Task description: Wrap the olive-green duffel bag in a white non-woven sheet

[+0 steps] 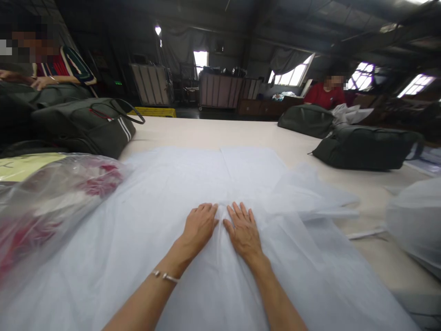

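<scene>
A large whitish, thin sheet (pixel 165 184), plastic-like and slightly see-through, lies spread before me with soft wrinkles. My left hand (pixel 201 225) rests palm down on its middle, fingers bent a little and thumb apart from them. Close beside it, my right hand (pixel 244 232) lies flat on the same sheet with its fingers spread. A narrow ridge of creased sheet runs between both hands towards me. On the right, a loose, crumpled layer of the sheet lies folded over. The left wrist wears a thin bracelet (pixel 165 276).
At left are a clear plastic bag (pixel 65 202) with red and white contents and dark green bags (pixel 93 122). More dark bags (pixel 365 147) stand right on the pale table (pixel 206 131). One person (pixel 65 66) works at left, another (pixel 324 94) at far right.
</scene>
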A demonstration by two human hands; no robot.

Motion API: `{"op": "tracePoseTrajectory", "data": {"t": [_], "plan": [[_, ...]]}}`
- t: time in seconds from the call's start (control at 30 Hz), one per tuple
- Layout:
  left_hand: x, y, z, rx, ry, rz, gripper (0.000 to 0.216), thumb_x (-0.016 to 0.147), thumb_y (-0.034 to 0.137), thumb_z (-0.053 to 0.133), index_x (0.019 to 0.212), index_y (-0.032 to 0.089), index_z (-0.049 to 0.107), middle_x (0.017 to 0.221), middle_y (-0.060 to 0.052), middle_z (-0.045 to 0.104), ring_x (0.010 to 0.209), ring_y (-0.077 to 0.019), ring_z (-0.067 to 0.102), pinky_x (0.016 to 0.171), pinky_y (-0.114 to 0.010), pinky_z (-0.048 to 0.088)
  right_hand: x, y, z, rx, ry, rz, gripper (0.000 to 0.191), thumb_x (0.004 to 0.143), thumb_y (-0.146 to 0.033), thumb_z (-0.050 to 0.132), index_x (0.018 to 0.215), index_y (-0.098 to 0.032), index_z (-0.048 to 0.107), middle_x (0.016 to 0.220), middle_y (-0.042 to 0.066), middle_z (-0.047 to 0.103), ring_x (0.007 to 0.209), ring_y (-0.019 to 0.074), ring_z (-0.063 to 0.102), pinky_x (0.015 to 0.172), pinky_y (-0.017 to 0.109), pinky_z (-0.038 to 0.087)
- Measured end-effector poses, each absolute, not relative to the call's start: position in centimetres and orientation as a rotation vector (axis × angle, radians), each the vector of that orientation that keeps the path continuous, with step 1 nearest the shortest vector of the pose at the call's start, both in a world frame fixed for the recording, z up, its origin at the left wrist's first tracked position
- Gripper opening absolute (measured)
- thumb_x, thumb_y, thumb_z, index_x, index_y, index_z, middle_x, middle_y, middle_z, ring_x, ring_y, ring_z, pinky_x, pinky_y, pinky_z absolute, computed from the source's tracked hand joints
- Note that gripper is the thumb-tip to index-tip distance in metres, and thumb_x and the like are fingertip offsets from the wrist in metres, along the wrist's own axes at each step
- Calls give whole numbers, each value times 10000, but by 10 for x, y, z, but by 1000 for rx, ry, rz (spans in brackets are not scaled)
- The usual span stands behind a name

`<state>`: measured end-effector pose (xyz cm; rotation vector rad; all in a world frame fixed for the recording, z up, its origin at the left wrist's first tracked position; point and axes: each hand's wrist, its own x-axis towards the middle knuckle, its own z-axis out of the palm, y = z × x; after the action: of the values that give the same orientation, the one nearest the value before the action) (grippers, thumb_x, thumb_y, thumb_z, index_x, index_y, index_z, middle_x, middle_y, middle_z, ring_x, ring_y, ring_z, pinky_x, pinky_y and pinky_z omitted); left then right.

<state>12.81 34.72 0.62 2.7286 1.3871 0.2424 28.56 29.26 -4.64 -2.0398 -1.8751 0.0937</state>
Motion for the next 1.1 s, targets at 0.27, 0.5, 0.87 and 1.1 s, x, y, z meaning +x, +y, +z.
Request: {"op": "tracePoseTrajectory", "data": {"t": [0.27, 0.5, 0.87, 1.1], "plan": [[111, 364, -35, 2604, 1484, 476, 259, 941, 288, 536, 1184, 232, 606, 1198, -57, 645, 1116, -256, 561, 948, -421, 447, 285, 296, -45, -2152, -1817, 110, 522, 993, -451, 382, 1457, -213, 407, 1562, 30, 320, 1482, 244, 159, 1216, 506, 105], [114, 364, -31, 2616, 1471, 501, 156, 946, 243, 491, 914, 211, 640, 978, -55, 666, 966, -250, 596, 851, -415, 473, 284, 295, -45, -2185, -1813, 100, 540, 997, -454, 357, 1468, -193, 389, 1559, 38, 317, 1481, 248, 164, 1218, 512, 104], [114, 368, -53, 2471, 1152, 625, 430, 794, 362, 720, 1179, 235, 573, 1357, -76, 585, 1271, -263, 510, 1139, -486, 307, 287, 295, -43, -2233, -1800, 69, 525, 986, -430, 398, 1450, -185, 416, 1537, 48, 366, 1468, 250, 213, 1207, 514, 152], [117, 366, -34, 2417, 1229, 596, 20, 848, 259, 646, 850, 246, 630, 1047, -25, 662, 1044, -240, 582, 949, -407, 426, 287, 294, -46, -2249, -1773, 13, 511, 994, -401, 397, 1451, -172, 410, 1539, 60, 365, 1467, 252, 213, 1203, 513, 145]]}}
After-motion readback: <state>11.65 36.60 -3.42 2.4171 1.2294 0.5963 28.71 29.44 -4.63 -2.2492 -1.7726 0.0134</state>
